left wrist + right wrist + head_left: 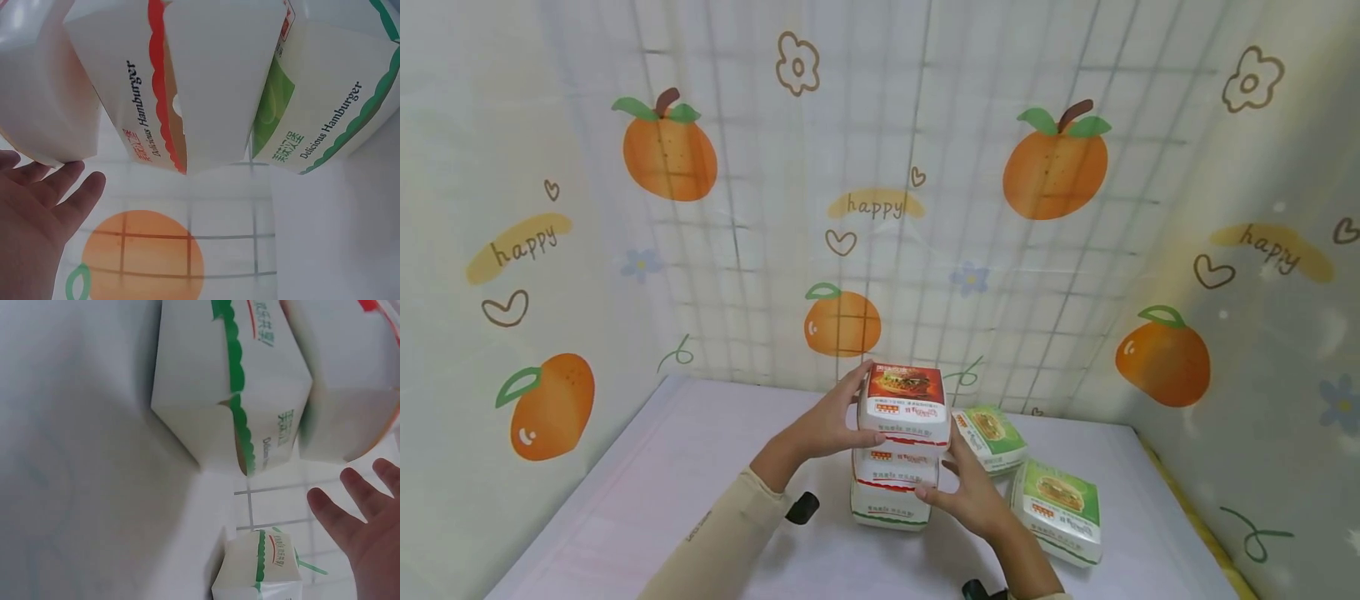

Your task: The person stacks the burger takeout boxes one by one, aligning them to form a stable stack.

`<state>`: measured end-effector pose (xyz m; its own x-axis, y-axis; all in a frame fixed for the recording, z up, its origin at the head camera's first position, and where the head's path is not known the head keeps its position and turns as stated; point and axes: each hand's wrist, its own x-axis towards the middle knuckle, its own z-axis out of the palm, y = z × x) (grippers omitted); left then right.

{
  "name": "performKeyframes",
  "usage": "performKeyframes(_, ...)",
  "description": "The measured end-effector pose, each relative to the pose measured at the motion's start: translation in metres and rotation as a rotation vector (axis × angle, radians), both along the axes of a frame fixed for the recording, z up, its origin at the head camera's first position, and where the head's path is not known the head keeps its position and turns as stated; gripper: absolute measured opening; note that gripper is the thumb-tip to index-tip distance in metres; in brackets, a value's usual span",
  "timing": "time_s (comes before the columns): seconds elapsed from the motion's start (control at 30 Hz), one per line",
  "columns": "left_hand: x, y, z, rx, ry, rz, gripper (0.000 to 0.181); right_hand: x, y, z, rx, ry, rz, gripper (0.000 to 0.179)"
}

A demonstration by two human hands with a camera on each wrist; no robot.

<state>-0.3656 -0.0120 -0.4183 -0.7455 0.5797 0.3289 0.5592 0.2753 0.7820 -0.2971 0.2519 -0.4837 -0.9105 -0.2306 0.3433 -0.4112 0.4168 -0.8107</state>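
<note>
Three burger boxes form a stack in the middle of the head view. On top is a red-lidded burger box (904, 408), set slightly askew over a red-trimmed middle box (895, 471), with a green-trimmed box (890, 507) at the bottom. My left hand (820, 425) grips the top box from its left side, thumb on the front and fingers toward the back. My right hand (970, 492) is at the stack's right side, its thumb near the middle box's front. In the right wrist view that hand's fingers (337, 519) are spread, apart from the visible boxes.
Two green-lidded burger boxes lie to the right on the white table (700, 467): one farther back (992, 437), one nearer (1058, 508). Behind stands a fruit-printed curtain (760, 250) over a wire grid. Curtains also border both sides.
</note>
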Motion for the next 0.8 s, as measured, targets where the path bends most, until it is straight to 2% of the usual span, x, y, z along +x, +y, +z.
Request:
performKeyframes(0.47, 0.0047, 0.0005, -0.0063, 0.004, -0.013, 0.002, 0.108, 0.0063, 0.0002, -0.0046, 0.042, 0.072, 0.013, 0.112)
performKeyframes(0.8, 0.0056, -0.0011, -0.0097, 0.03, 0.02, -0.026, 0.105, 0.0087, -0.0003, -0.0041, 0.086, 0.053, -0.067, 0.114)
